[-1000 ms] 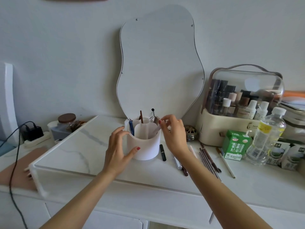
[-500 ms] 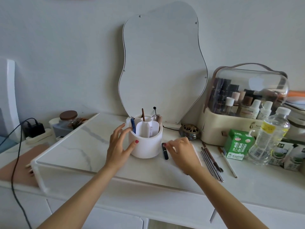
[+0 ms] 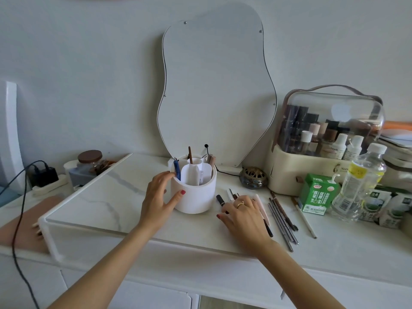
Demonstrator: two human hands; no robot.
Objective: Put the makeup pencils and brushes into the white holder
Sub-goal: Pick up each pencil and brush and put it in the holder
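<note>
Round the holder's left side the left hand stays curled, thumb on its front. Just right of it the right hand, a second ago at the rim, now lies fingers-down over loose pencils on the desk. Whether it grips one I cannot tell.

Holder sits between your left hand and right hand; pencils lie right of it, some under that hand.

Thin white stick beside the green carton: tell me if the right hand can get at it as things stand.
Probably yes: the thin white stick lies uncovered just right of the right hand, with only flat pencils between.
</note>
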